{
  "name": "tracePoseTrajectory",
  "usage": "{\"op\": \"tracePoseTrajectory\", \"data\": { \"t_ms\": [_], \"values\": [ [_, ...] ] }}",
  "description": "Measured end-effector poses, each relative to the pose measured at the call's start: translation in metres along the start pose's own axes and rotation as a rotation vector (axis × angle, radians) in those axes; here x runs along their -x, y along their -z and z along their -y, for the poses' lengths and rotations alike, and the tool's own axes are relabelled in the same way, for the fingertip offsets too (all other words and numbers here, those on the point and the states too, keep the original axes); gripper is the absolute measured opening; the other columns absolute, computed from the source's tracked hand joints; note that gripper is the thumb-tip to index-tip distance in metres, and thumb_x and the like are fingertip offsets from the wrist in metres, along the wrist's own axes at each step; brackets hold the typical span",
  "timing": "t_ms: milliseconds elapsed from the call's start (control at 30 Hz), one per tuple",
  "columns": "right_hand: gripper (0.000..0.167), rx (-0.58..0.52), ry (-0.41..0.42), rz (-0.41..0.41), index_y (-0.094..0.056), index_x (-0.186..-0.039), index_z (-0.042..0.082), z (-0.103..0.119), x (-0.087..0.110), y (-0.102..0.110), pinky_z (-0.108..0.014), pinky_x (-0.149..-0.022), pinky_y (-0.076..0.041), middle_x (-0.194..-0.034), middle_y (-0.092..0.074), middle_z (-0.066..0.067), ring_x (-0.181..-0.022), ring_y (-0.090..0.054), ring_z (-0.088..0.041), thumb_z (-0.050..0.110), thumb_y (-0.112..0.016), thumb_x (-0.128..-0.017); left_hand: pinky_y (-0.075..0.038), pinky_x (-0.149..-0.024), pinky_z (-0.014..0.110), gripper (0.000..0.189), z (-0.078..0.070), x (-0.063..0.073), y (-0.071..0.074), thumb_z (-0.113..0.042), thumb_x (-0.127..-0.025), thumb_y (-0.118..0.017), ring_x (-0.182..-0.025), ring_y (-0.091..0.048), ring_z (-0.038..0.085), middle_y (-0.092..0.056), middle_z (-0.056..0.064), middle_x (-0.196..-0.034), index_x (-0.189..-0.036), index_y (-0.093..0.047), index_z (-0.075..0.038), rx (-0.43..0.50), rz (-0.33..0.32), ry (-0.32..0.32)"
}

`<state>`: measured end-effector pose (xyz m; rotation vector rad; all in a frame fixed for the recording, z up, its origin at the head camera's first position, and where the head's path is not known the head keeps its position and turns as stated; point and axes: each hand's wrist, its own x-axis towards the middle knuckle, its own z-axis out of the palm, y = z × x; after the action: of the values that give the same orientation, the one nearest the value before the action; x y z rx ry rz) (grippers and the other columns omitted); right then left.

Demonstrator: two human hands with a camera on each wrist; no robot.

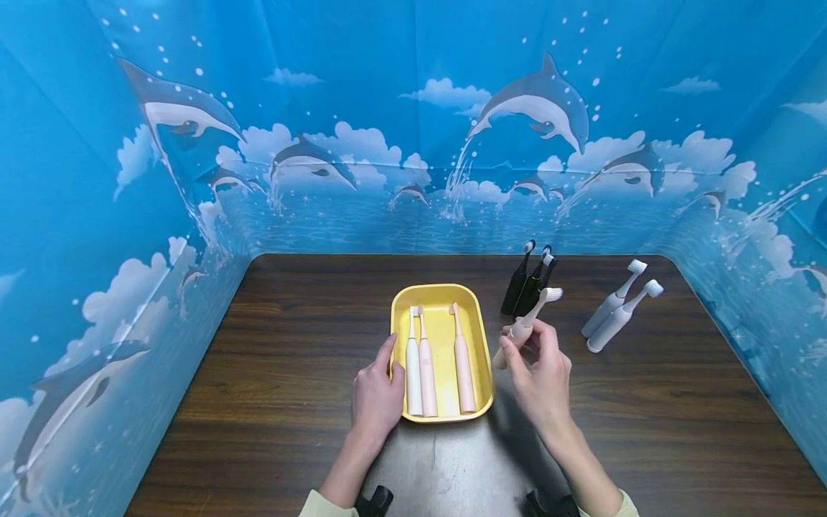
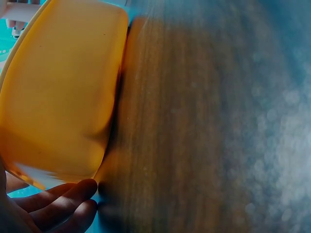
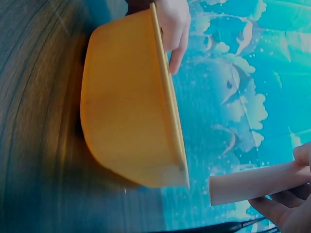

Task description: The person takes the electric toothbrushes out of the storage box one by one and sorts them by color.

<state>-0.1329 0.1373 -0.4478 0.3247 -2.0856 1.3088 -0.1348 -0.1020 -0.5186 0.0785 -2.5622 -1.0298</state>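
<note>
My right hand pinches a pale pinkish electric toothbrush by its handle, tilted with the bristle head up and to the right. In the right wrist view the flat base of that toothbrush points towards the tray. It is off the table, just right of a yellow tray. My left hand grips the tray's left side, thumb at the rim and other fingers against the outer wall. Inside the tray lie a white toothbrush and a pink toothbrush side by side, with another pink toothbrush to their right.
Several black electric toothbrushes stand upright behind my right hand. Farther right stand two light grey-white ones, a rear toothbrush and a front toothbrush. A dolphin-print curtain surrounds the dark wooden table.
</note>
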Motion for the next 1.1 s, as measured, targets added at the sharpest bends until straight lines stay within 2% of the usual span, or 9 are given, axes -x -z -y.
{"op": "tracePoseTrajectory", "data": {
  "t_ms": [200, 400, 500, 667, 900, 1100],
  "values": [
    [0.039, 0.074, -0.051, -0.042, -0.055, -0.118, -0.010, -0.010, 0.002, 0.013, -0.012, -0.083, -0.048, -0.104, -0.073, -0.019, -0.090, -0.073, -0.030, -0.012, -0.075, -0.084, -0.047, -0.054, 0.041, 0.046, -0.001, 0.000, 0.001, -0.011, -0.095, -0.060, -0.064, -0.061, 0.025, -0.075, 0.021, -0.106, -0.142, -0.063, -0.014, 0.003, 0.011, 0.012],
    [0.040, 0.095, -0.119, -0.058, -0.055, -0.118, -0.012, -0.020, 0.010, 0.022, -0.012, -0.081, -0.048, -0.106, -0.072, -0.020, -0.095, -0.064, 0.006, -0.012, -0.076, -0.084, -0.044, -0.053, 0.039, 0.047, -0.002, 0.000, 0.002, -0.010, -0.096, -0.059, -0.062, -0.058, 0.023, -0.075, 0.021, -0.105, -0.142, -0.063, -0.014, 0.006, 0.021, 0.019],
    [0.040, 0.092, -0.138, -0.064, -0.055, -0.118, -0.012, -0.024, 0.014, 0.024, -0.012, -0.080, -0.049, -0.107, -0.072, -0.021, -0.095, -0.060, 0.015, -0.013, -0.075, -0.084, -0.042, -0.051, 0.037, 0.047, -0.002, 0.000, 0.002, -0.011, -0.096, -0.059, -0.058, -0.056, 0.021, -0.075, 0.020, -0.099, -0.143, -0.062, -0.015, 0.007, 0.028, 0.026],
    [0.040, 0.101, -0.147, -0.079, -0.056, -0.117, -0.012, -0.030, 0.022, 0.027, -0.013, -0.079, -0.049, -0.106, -0.073, -0.022, -0.095, -0.060, 0.015, -0.014, -0.075, -0.083, -0.038, -0.048, 0.034, 0.047, -0.003, 0.000, 0.002, -0.013, -0.097, -0.058, -0.054, -0.050, 0.018, -0.075, 0.020, -0.095, -0.143, -0.062, -0.015, 0.011, 0.039, 0.036],
    [0.036, 0.131, -0.144, -0.100, -0.057, -0.115, -0.013, -0.040, 0.034, 0.032, -0.013, -0.077, -0.050, -0.104, -0.073, -0.021, -0.089, -0.073, -0.013, -0.010, -0.076, -0.085, -0.043, -0.051, 0.038, 0.047, -0.002, 0.000, 0.001, -0.010, -0.095, -0.060, -0.059, -0.057, 0.022, -0.075, 0.022, -0.101, -0.142, -0.063, -0.014, 0.007, 0.007, 0.006],
    [0.038, 0.139, -0.166, -0.104, -0.057, -0.114, -0.012, -0.043, 0.041, 0.033, -0.012, -0.077, -0.049, -0.104, -0.073, -0.023, -0.092, -0.063, 0.010, -0.014, -0.076, -0.081, -0.044, -0.051, 0.040, 0.047, -0.001, 0.000, 0.001, -0.010, -0.095, -0.059, -0.059, -0.058, 0.023, -0.075, 0.022, -0.102, -0.141, -0.063, -0.014, 0.008, 0.001, 0.001]
  ]
}}
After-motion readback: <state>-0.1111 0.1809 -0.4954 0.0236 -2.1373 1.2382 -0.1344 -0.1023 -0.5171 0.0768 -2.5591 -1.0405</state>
